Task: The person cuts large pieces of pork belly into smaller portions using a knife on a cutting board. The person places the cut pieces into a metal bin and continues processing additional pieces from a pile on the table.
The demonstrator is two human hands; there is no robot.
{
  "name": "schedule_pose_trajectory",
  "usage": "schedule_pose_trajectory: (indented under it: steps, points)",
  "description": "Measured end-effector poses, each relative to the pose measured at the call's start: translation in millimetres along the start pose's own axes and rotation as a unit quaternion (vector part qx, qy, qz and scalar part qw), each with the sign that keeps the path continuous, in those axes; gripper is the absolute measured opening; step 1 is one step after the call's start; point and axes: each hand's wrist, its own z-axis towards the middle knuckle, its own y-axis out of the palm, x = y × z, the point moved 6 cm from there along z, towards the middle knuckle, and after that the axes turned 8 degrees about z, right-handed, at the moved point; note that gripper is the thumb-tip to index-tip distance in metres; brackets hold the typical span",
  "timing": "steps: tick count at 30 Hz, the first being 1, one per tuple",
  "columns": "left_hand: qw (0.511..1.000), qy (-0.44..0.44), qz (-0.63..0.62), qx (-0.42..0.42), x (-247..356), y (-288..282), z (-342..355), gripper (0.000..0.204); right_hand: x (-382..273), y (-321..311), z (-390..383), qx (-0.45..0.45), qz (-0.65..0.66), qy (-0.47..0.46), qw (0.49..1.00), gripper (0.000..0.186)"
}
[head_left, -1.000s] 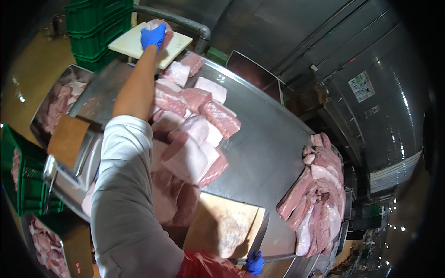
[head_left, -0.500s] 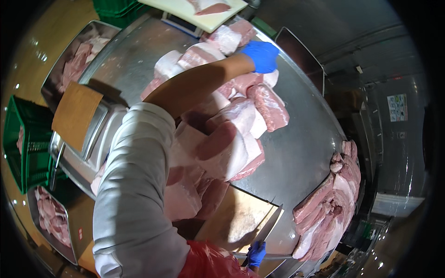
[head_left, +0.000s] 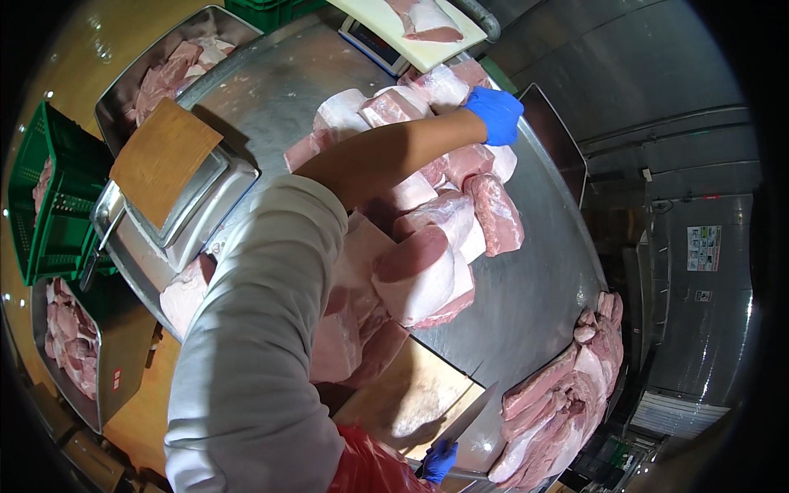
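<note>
Stretched across a heap of pork blocks, my left arm in a white sleeve (head_left: 255, 329) ends at the far side. There my left hand (head_left: 496, 115), in a blue glove, is curled over a pale piece of pork (head_left: 500, 163); the fingertips are partly hidden. Down at the lower edge, my blue-gloved right hand (head_left: 439, 462) grips a knife (head_left: 468, 417). Its long blade lies over the right edge of a cutting board (head_left: 407, 386). Nearest to the board is a large pork block (head_left: 415, 275) with a white fat side.
A steel table (head_left: 534, 287) carries the meat, with long pork strips (head_left: 567, 394) at its right edge. To the left stand a scale (head_left: 197, 205) topped by a brown board (head_left: 167, 164), a green crate (head_left: 70, 197) and steel bins. A white board (head_left: 448, 45) holds meat at the back.
The whole view has shifted, bringing the table's far side lower. My left hand has moved slightly farther out over the heap. The knife stays in my right hand beside the board.
</note>
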Motion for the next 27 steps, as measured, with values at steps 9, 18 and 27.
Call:
schedule_pose_trajectory:
  steps: [9,18,27]
  points:
    - [0.902,-0.219,0.307,0.209,-161,-32,72,0.067,34,-22,15,0.03,-0.109,-0.091,0.989,0.014]
    - [0.946,-0.225,0.165,0.165,-241,-18,106,0.038,71,-22,11,0.058,-0.161,-0.047,0.984,0.024]
    - [0.968,-0.158,0.196,0.022,-206,-39,76,0.059,103,-16,-6,0.08,-0.165,-0.022,0.983,0.027]
